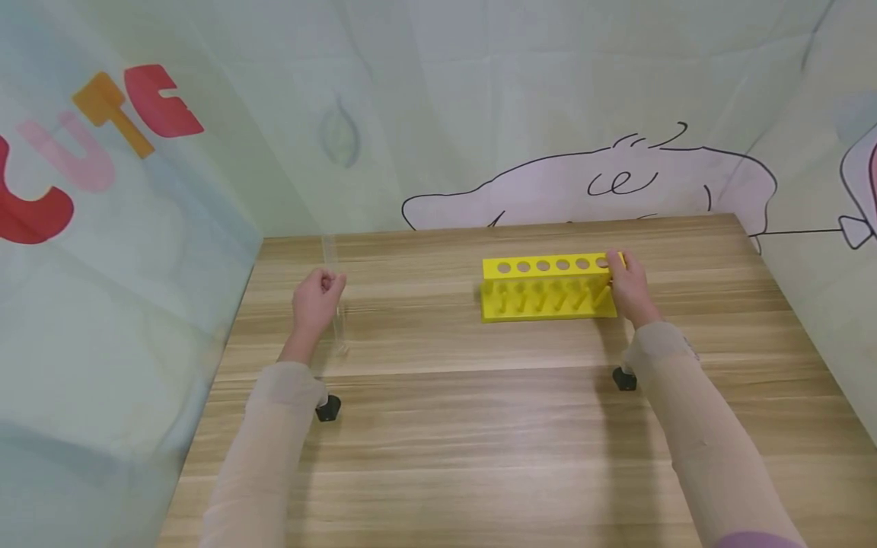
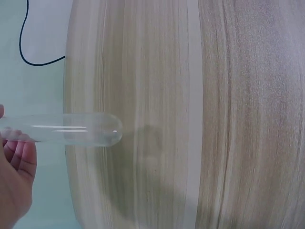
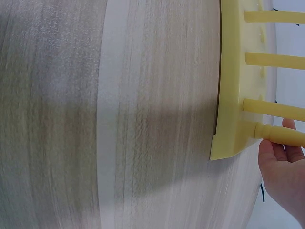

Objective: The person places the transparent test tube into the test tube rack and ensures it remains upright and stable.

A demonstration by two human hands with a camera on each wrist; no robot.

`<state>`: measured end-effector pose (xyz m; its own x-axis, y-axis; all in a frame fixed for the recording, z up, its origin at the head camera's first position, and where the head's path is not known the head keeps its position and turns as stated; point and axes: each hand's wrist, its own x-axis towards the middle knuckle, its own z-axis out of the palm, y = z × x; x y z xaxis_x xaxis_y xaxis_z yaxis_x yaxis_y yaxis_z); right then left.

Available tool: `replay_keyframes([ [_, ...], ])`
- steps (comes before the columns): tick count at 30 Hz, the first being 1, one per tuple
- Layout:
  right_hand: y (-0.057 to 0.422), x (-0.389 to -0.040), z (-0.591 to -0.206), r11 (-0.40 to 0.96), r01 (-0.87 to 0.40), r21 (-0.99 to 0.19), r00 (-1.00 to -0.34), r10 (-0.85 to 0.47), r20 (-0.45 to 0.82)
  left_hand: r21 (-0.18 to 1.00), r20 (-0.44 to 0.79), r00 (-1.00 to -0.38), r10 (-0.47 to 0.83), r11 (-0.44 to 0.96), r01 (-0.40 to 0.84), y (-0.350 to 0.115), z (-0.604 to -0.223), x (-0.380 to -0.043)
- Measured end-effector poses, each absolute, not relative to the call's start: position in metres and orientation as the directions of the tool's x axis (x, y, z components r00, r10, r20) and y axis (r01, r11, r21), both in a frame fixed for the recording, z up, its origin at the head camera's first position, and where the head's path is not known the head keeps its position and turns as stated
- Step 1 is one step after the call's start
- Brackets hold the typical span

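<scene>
My left hand (image 1: 317,301) pinches a clear glass test tube (image 2: 76,129) between thumb and fingers. The tube stands upright, its rounded closed end (image 2: 114,131) pointing down over the tabletop. To the right, a yellow test tube rack (image 1: 548,304) rests on the table, with a row of round holes along its top and a row of pegs below. Its holes look vacant. My right hand (image 1: 630,289) grips the right end of the rack, fingers around the end post (image 3: 281,135) in the right wrist view.
The wooden table (image 1: 445,434) meets printed cloth walls at its back and left. Coloured letters (image 1: 103,106) decorate the left cloth, and a line drawing (image 1: 617,183) fills the back one. A dark camera piece (image 1: 329,409) hangs under the left sleeve.
</scene>
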<state>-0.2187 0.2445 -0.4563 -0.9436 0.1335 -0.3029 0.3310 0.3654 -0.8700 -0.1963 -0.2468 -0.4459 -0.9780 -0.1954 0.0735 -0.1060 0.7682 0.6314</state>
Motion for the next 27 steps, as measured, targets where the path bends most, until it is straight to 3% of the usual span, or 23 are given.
replay_keyframes([
  [27,0.245,-0.219,-0.455,0.368,0.343,-0.864,-0.939,0.125,-0.32,0.693,0.169,-0.963,-0.208,0.72,-0.034,-0.234,-0.433,-0.197],
])
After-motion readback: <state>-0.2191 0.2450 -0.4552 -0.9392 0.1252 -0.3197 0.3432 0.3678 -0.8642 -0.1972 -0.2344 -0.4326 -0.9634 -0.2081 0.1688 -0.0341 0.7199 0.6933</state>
